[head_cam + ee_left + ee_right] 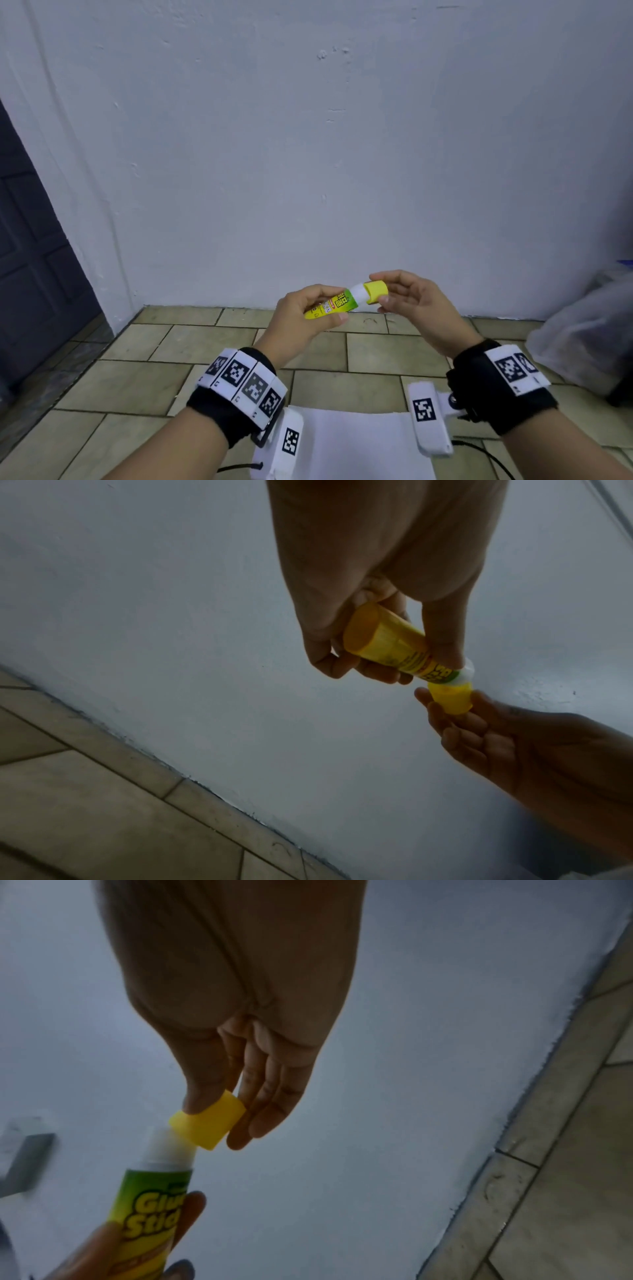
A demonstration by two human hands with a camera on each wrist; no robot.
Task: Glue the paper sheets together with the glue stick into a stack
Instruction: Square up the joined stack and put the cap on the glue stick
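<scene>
The person's left hand grips the glue stick by its lower body, fingers and thumb curled round the yellow and green label, and holds it in the air, tilted so that its white neck points up and toward the right hand. The right hand pinches the yellow cap between thumb and fingertips; the cap sits just at the tip of the white neck, which shows bare between cap and label, so the cap is not fully seated. From the right wrist view the cap sits askew over the neck, with the words "Glue Stick" readable on the tube. The left wrist view shows the flat yellow base of the stick turned toward the camera and the cap held in the other hand below it. A white paper sheet lies flat on the tiled floor at the near edge, under the wrists and well below the hands. Behind stands a pale wall, with a dark door at the left edge and a crumpled clear plastic bag on the floor at the right edge.
</scene>
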